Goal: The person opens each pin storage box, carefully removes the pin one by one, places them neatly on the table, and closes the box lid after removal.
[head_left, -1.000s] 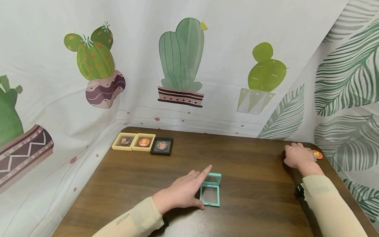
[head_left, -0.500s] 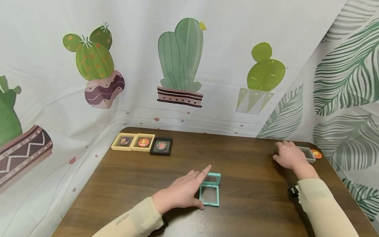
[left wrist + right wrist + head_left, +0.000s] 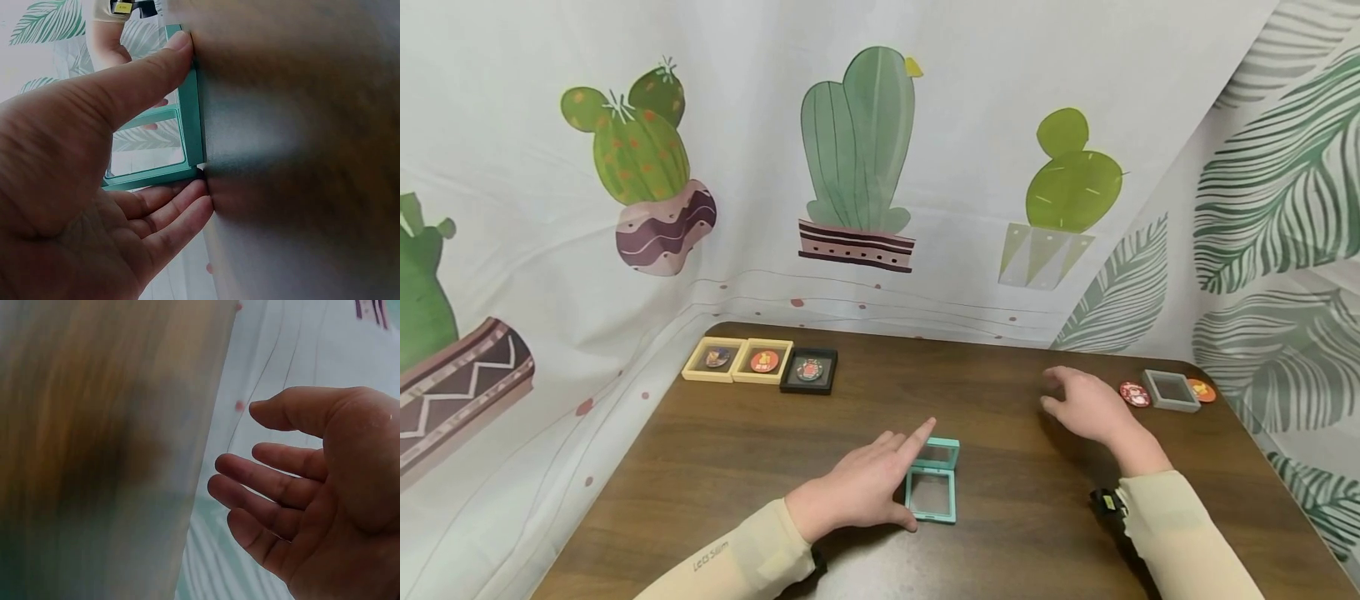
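A small turquoise display case [image 3: 932, 493] with a clear window stands with its lid raised on the table. My left hand [image 3: 859, 479] holds it at its left side. In the left wrist view the thumb [image 3: 169, 62] lies on the case's near edge, and the other fingers are behind the lid. My right hand [image 3: 1090, 406] is over the table at the right, its fingers loosely bent. Nothing is between its thumb [image 3: 287, 409] and fingers in the right wrist view. Nearest to it is a red round badge [image 3: 1135, 394], beside a grey case [image 3: 1171, 391].
An orange round badge [image 3: 1201, 390] lies partly behind the grey case near the table's right edge. At the back left, two yellow cases [image 3: 734, 375] and a black case [image 3: 808, 389], each showing a round badge, stand in a row. A cactus-print curtain [image 3: 970, 167] hangs behind the table.
My right hand has moved left from the grey case, uncovering that case and then the red badge. My left hand and the turquoise case have not moved.
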A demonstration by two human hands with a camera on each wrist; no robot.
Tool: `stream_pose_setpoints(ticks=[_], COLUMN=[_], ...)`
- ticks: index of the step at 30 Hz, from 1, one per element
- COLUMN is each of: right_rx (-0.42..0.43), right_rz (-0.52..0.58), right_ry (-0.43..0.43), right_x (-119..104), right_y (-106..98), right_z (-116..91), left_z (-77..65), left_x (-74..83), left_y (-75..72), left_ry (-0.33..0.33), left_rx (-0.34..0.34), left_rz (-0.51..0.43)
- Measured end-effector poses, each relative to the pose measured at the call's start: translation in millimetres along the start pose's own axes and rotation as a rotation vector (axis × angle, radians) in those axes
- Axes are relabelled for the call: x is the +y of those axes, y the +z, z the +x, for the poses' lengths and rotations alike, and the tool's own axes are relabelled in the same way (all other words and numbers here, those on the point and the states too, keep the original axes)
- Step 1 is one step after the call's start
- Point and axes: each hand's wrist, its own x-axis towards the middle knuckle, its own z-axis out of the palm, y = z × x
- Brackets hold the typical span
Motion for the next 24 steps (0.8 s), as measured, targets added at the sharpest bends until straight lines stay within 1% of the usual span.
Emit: stream_pose_setpoints(ticks=[4,6,11,14,19,24], right_rx=[0.014,0.012,-0.062,-0.145,-0.307,-0.424], right_rz=[0.070,0.130,0.310,0.436,0.649,0.776], right_ry=[-0.024,-0.043,-0.089,-0.090,-0.071,-0.071], right_x=[-19.5,-29.4,-53.9,-66.2,-82.4,-94.2], right_y=[6.0,10.1,20.8,26.7,31.9,32.6], right_z=[-1.1,-2.3,-7.6,-9.8,-11.8,-15.6], left_z=[0.7,0.9,-2.7,-3.8,-1.1,0.8], left_x=[-0.4,-1.0,-2.2,-2.3,-1.8,-1.5], left_y=[0.9,1.6,4.1,5.1,4.1,2.5], left_ry=[0.001,0.001,-0.003,-0.002,0.005,0.012], left_rx=[0.008,0.012,-0.001,-0.001,0.011,0.016], left_rz=[0.000,-0.003,0.007,0.013,0.014,0.019])
